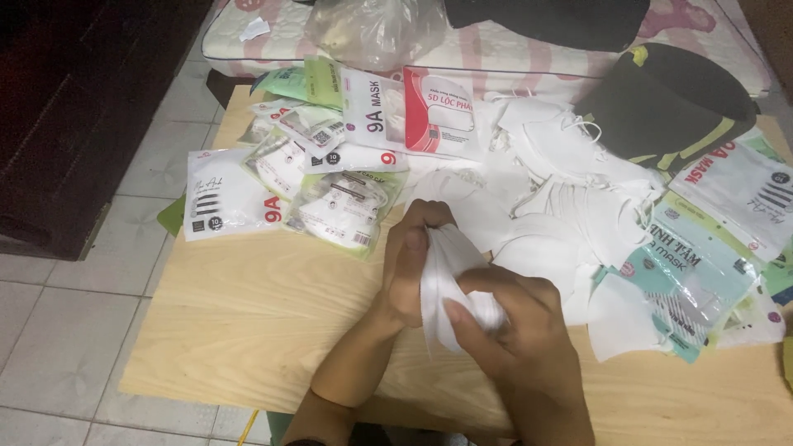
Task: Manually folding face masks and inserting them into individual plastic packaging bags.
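Both my hands hold a small stack of white face masks (442, 281) upright over the light wooden table (248, 330). My left hand (409, 264) wraps the stack's left side with fingers curled over its top. My right hand (512, 330) pinches the lower right of the stack, thumb across its front. A heap of loose white masks (562, 190) lies just behind and to the right of my hands.
Filled mask packets (330, 190) are piled at the table's back left, and flat empty packets (702, 256) lie at the right. A black bag (669, 99), a clear plastic bag (372, 29) and a mattress edge (273, 41) sit behind. Tiled floor (66, 330) lies to the left.
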